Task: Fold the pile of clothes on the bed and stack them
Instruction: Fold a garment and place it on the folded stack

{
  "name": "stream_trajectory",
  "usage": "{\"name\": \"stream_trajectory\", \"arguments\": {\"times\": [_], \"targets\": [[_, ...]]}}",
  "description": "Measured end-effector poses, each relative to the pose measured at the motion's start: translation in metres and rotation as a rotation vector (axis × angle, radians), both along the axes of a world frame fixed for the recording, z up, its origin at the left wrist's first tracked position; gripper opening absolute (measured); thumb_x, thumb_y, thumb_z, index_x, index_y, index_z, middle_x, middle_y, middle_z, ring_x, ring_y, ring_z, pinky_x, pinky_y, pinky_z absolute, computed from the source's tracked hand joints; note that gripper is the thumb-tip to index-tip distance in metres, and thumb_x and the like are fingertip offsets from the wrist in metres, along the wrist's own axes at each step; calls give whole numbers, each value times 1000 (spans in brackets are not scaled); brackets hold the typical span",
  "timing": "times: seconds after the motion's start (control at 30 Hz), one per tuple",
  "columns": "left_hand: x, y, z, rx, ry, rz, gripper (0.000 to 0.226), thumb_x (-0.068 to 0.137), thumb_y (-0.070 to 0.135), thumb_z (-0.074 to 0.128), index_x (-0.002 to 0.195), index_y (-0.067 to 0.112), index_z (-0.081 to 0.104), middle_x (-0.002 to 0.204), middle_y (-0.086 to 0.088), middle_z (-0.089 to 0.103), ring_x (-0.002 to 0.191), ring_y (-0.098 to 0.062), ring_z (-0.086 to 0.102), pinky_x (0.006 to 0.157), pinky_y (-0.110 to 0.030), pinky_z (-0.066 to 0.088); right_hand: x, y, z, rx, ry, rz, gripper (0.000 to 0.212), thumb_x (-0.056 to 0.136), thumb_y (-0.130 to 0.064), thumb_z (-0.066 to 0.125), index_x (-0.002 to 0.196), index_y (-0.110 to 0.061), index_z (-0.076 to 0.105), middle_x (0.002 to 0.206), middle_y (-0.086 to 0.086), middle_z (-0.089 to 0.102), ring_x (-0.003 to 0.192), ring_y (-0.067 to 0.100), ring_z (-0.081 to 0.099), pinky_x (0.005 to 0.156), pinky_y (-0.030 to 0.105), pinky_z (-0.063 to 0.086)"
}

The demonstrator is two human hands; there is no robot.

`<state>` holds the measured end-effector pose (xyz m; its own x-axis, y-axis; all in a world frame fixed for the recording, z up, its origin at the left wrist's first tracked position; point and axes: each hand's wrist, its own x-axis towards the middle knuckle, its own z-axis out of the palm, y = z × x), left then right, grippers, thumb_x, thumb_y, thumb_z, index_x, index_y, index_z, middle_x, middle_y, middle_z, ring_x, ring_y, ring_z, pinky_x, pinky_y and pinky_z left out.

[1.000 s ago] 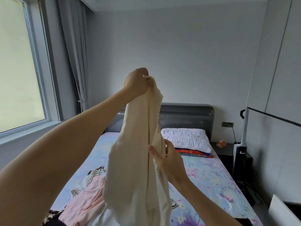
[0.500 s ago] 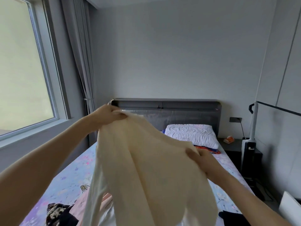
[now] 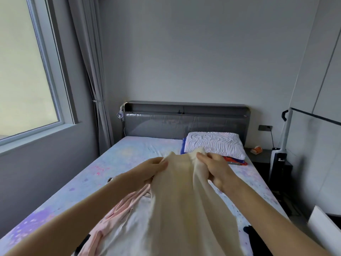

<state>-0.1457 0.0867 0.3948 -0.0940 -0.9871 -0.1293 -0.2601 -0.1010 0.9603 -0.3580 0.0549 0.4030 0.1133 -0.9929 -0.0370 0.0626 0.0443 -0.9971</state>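
A cream garment point(image 3: 182, 200) hangs stretched toward me over the bed point(image 3: 129, 156). My left hand point(image 3: 149, 171) grips its far left corner and my right hand point(image 3: 215, 168) grips its far right corner, the two hands close together above the mattress. Under the cream cloth lies the pile: a pink garment point(image 3: 120, 209), a white garment point(image 3: 125, 235) and a bit of dark patterned cloth point(image 3: 110, 179). Much of the pile is hidden by the cream garment and my arms.
A white pillow point(image 3: 214, 144) lies on red and blue folded cloth point(image 3: 235, 160) by the grey headboard point(image 3: 186, 122). A nightstand point(image 3: 265, 157) and an upright vacuum point(image 3: 280, 148) stand right of the bed. A dark item point(image 3: 249, 230) lies at the bed's right edge. Window and curtain on the left.
My hands dropped from chest height down toward the bed and drew closer together. The cream garment came down with them, from held high and bunched to spread lower over the pile.
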Motion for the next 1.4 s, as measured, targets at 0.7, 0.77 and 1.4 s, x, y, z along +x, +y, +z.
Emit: {"name": "stream_trajectory", "arguments": {"times": [0.7,0.77,1.4], "targets": [[-50,19,-25,15,229,-82,35,67,10,73,100,4,63,98,-20,67,93,-31,65,90,-48,52,13,41,-19,-51,274,348,22,95,2,41,105,-2,61,91,15,66,78,22,67,64,30,57],[-45,22,-23,7,184,-102,41,58,7,68,98,3,63,94,-18,65,89,-30,63,86,-45,52,5,41,-17,-162,453,366,26,94,2,43,108,-8,62,95,16,68,77,19,67,67,30,58],[-7,25,6,-370,169,-140,31,66,19,74,88,9,55,67,-14,63,64,-17,57,60,-27,47,-17,31,51,-554,271,218,7,89,-12,63,90,-8,67,83,-3,68,79,6,62,78,25,51]]}}
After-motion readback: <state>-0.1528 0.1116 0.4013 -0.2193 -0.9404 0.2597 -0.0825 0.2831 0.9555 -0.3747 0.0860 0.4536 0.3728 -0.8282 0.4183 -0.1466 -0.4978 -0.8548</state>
